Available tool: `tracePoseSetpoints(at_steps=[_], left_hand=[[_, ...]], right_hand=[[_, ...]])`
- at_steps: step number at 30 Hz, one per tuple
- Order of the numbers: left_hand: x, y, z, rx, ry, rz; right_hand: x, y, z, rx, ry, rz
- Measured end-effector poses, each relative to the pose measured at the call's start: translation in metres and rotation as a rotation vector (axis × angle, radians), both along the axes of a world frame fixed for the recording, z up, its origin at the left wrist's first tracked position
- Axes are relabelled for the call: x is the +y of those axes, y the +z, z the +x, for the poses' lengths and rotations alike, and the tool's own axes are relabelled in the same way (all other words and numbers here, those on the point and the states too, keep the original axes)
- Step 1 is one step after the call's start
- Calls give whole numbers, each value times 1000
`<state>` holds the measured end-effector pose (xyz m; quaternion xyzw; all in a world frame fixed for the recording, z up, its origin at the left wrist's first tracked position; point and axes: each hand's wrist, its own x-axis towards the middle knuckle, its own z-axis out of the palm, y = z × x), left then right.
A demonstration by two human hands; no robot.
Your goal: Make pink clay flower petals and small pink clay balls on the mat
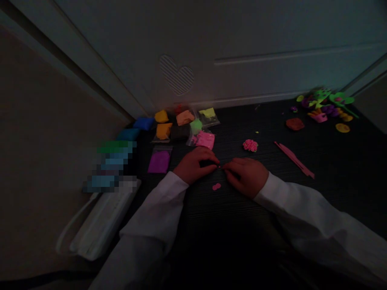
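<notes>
In the head view, my left hand (199,164) and my right hand (248,176) face each other low over the dark table, fingertips almost meeting. Between them shows a tiny piece of pink clay (219,166), pinched by the fingers of both hands; its exact shape is too small to tell. Just below, a flat pink clay piece (216,186) made of joined rounds lies on the table. Beyond my right hand sits a ruffled pink clay flower (250,145) with bits of green at its edge.
Bagged clay lies behind my left hand, including a pink pack (205,139), a purple pack (159,161) and an orange pack (164,131). Pink modelling tools (294,160) lie at right, below a reddish-brown lump (294,124) and colourful clay flowers (329,105). A white power strip (105,221) is at left.
</notes>
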<state>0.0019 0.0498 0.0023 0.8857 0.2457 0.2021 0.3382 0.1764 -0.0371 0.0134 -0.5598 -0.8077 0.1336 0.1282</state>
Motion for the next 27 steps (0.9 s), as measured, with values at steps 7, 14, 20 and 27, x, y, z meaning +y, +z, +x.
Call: tracePoseSetpoints(at_steps=[7, 14, 20, 27], left_hand=[[1, 2, -2, -70, 170, -192], [1, 1, 0, -89, 212, -250], [1, 1, 0, -94, 216, -266], [1, -1, -1, -94, 229, -262]], right_hand=[[-3, 7, -1, -92, 28, 0], [-4, 15, -3, -180, 68, -17], [-6, 4, -5, -253, 62, 27], [-10, 5, -10, -292, 46, 35]])
